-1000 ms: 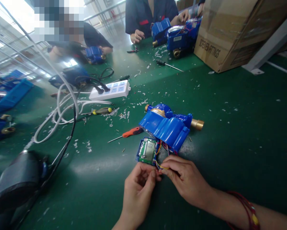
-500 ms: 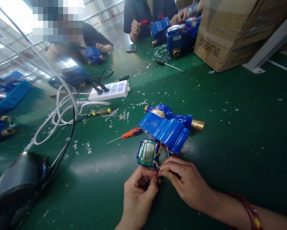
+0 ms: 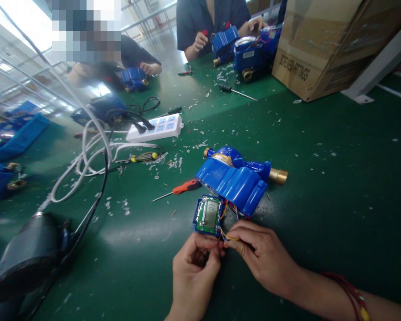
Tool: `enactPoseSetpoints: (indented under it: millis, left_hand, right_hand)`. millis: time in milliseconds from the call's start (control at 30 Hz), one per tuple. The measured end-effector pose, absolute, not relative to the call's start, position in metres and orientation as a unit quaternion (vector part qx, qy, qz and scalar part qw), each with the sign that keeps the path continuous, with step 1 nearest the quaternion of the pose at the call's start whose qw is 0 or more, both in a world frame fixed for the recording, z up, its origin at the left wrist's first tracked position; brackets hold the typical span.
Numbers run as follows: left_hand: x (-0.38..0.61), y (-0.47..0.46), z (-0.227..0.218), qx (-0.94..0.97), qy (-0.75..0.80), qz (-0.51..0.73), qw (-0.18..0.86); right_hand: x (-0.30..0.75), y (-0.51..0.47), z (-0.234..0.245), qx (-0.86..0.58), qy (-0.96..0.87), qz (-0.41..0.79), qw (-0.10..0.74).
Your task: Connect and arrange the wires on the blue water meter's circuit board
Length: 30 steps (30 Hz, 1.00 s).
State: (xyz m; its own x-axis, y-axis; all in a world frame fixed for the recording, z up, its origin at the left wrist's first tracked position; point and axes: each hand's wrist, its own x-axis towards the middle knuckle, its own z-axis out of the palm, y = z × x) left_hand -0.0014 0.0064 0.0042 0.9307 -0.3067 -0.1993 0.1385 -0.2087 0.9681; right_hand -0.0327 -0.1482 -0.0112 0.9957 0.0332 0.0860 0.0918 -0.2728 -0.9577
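The left hand point(image 3: 195, 272) and right hand point(image 3: 265, 256) nearly meet, fingertips pinched on thin yellow, red and dark wires point(image 3: 227, 236). Just beyond the left hand, the nearer one, lies the green circuit board with a grey display point(image 3: 208, 215); farther out, the glossy blue plastic meter body with brass ends point(image 3: 232, 180) stretches crosswise. Fingertips hide the wire ends, so which strand each hand grips is unclear.
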Motion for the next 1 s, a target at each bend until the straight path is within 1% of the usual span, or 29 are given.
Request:
enactPoseSetpoints:
  millis: [333, 467, 633, 700, 767, 867, 933, 1000]
  left_hand:
    - [0.002, 0.016, 0.000, 0.819, -0.106, -0.079, 0.558]
    - [0.003, 0.020, 0.003, 0.847, -0.132, -0.015, 0.515]
    - [-0.001, 0.029, 0.011, 0.879, -0.083, 0.061, 0.466]
    - [-0.002, 0.030, 0.012, 0.889, -0.127, 0.078, 0.434]
    - [0.000, 0.027, 0.011, 0.893, -0.216, 0.092, 0.385]
    - [0.002, 0.022, 0.005, 0.880, -0.321, 0.054, 0.347]
    - [0.003, 0.019, 0.000, 0.875, -0.350, 0.024, 0.335]
    - [0.004, 0.018, -0.006, 0.878, -0.372, 0.014, 0.302]
  right_hand:
    - [-0.033, -0.149, -0.013, -0.794, -0.023, -0.017, 0.607]
    - [-0.033, -0.150, -0.012, -0.797, -0.016, -0.007, 0.604]
    - [-0.033, -0.151, -0.010, -0.801, -0.018, 0.003, 0.598]
    - [-0.034, -0.150, -0.008, -0.804, -0.017, 0.010, 0.594]
    - [-0.034, -0.150, -0.008, -0.811, -0.009, 0.014, 0.585]
    - [-0.034, -0.149, -0.008, -0.821, 0.002, 0.013, 0.571]
    - [-0.034, -0.149, -0.008, -0.819, 0.001, 0.014, 0.574]
    - [-0.035, -0.149, -0.009, -0.813, 0.000, 0.016, 0.582]
